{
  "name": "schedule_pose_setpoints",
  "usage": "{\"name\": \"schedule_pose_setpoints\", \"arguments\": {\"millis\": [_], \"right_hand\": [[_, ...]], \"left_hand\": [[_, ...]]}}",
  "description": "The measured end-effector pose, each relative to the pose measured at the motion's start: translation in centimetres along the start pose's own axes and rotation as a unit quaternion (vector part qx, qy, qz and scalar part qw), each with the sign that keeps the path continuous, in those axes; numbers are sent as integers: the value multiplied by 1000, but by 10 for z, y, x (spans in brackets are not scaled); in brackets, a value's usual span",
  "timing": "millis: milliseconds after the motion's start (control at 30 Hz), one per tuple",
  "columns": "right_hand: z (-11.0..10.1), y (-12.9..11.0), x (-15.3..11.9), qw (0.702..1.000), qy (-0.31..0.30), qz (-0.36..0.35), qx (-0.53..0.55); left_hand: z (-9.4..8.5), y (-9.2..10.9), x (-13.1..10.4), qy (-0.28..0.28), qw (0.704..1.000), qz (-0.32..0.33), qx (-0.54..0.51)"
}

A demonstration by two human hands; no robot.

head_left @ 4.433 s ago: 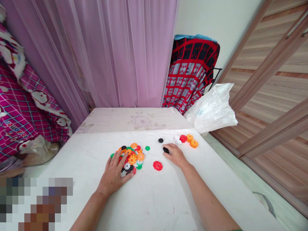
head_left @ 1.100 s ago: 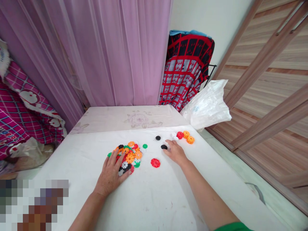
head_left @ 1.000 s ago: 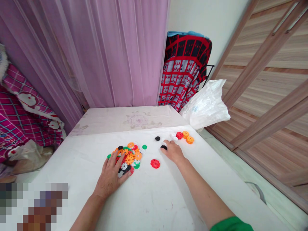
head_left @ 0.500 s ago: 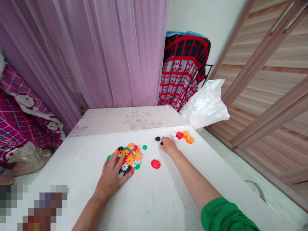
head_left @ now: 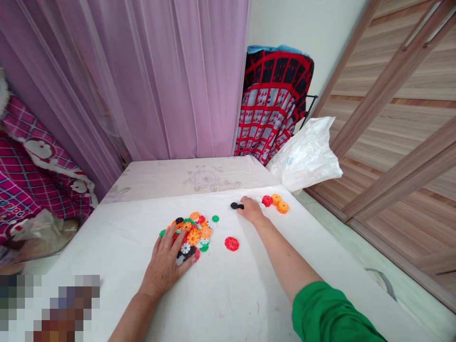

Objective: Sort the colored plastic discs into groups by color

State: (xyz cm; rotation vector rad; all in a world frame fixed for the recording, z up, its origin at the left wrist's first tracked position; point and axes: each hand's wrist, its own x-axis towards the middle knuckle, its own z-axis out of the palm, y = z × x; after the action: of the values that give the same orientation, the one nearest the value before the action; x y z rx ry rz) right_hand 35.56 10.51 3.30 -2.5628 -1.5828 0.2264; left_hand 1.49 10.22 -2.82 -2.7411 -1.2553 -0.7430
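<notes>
My left hand (head_left: 166,254) lies with its fingers spread over the left side of a pile of notched plastic discs (head_left: 193,237) in orange, green, red, white and black. Farther off, my right hand (head_left: 250,209) is closed on a black notched disc (head_left: 241,206). That disc's left edge meets or overlaps another black disc (head_left: 233,205) on the table; I cannot tell which. A single red disc (head_left: 232,243) lies between the pile and my right forearm. Just right of my right hand are white discs, partly hidden, then red discs (head_left: 267,201) and orange discs (head_left: 282,207).
The discs lie on a white-covered table (head_left: 228,294) with a flowered cloth (head_left: 171,183) at its far end. A white plastic bag (head_left: 304,154) stands at the far right corner. Purple curtains (head_left: 185,80) hang behind, and a wooden wardrobe (head_left: 392,142) stands to the right.
My right hand has brought its black disc slightly away from me, up beside the black disc on the table. My left hand stays on the pile.
</notes>
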Motion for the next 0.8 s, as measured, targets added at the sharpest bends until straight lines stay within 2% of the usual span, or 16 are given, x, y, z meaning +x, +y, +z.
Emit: {"name": "schedule_pose_setpoints", "arguments": {"millis": [100,233,333,467,600,733,800], "right_hand": [[0,0,-5,1000,21,-14,3],[-1,-7,-8,996,57,-69,-9],[0,-13,-4,995,43,-85,-24],[-1,-16,4,996,16,-81,-35],[-6,-13,3,996,20,-76,-33],[-8,-5,-18,998,57,-35,-8],[-3,1,-33,999,51,-2,-9]], "left_hand": [[0,0,0,-2,1000,4,0],[1,0,-1,2,1000,8,3],[1,0,-1,2,1000,3,1],[0,-1,-1,-9,1000,3,6],[-1,1,-1,-12,1000,4,11],[-2,2,0,0,1000,2,4],[-1,2,0,1,1000,1,-1]]}}
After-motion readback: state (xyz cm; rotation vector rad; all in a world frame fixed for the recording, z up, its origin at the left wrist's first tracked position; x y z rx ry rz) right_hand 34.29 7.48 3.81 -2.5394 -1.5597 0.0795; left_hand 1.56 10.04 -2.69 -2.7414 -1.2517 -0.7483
